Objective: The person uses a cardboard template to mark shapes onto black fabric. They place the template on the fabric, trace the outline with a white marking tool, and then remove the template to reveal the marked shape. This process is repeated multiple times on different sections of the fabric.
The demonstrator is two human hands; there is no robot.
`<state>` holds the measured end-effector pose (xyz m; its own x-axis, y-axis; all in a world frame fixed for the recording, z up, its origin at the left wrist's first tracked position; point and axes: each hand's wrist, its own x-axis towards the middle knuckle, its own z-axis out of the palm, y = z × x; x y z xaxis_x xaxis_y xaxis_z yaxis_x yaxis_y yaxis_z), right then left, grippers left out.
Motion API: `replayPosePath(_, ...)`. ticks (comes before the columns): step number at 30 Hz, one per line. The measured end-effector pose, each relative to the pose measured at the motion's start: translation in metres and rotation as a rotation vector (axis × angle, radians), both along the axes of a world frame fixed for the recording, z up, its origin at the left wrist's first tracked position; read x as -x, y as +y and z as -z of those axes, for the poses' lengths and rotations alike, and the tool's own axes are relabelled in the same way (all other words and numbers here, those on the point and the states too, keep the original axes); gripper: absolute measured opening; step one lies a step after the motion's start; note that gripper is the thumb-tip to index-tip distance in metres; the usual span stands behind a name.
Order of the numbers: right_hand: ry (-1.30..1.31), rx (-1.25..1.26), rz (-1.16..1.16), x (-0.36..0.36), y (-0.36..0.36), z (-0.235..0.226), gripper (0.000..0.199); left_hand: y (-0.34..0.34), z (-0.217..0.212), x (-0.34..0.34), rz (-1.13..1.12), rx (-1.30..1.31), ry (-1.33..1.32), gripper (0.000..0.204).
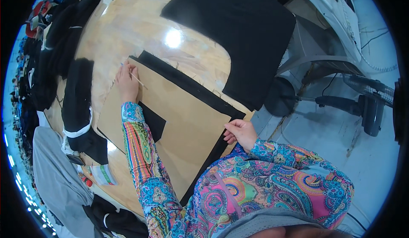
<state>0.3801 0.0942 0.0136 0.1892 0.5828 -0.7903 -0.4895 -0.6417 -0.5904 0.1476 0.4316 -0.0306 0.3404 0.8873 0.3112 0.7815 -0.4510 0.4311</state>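
A large tan card pattern piece [183,106] lies on black fabric [187,76], which shows as a strip along its far and right edges. At the pattern's far left corner, my left hand [127,82] is closed round a thin pale pen-like stick [139,81], with a small blue bit at its other end. My right hand [240,133] is at the pattern's right edge, thumb and fingers curled together over the black border; whatever they pinch is hidden. A small black piece [153,121] shows beside my left forearm, within the pattern's outline.
A big black cut fabric piece [243,37] covers the table's far right. Black bundles tied with white strips [79,97] line the left side, near a grey cloth [57,174]. Right of the table are a grey plastic chair [313,46] and a fan [368,101].
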Motion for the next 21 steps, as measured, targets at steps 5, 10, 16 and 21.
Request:
replayPosePath(5, 0.005, 0.020, -0.022, -0.001, 0.004, 0.001, 0.018, -0.001, -0.001, 0.000, -0.018, 0.056, -0.021, 0.016)
replayPosePath(10, 0.016, 0.026, -0.032, -0.003, 0.006, -0.002, 0.018, -0.002, -0.002, -0.001, -0.023, 0.038, -0.001, 0.015)
replayPosePath(16, -0.082, -0.050, -0.095, 0.002, -0.002, -0.004, 0.017, -0.003, -0.001, -0.001, -0.009, 0.023, 0.006, 0.015)
replayPosePath(21, 0.035, 0.014, -0.060, 0.004, -0.001, -0.006, 0.017, -0.003, -0.002, 0.000, 0.011, -0.004, 0.016, 0.015)
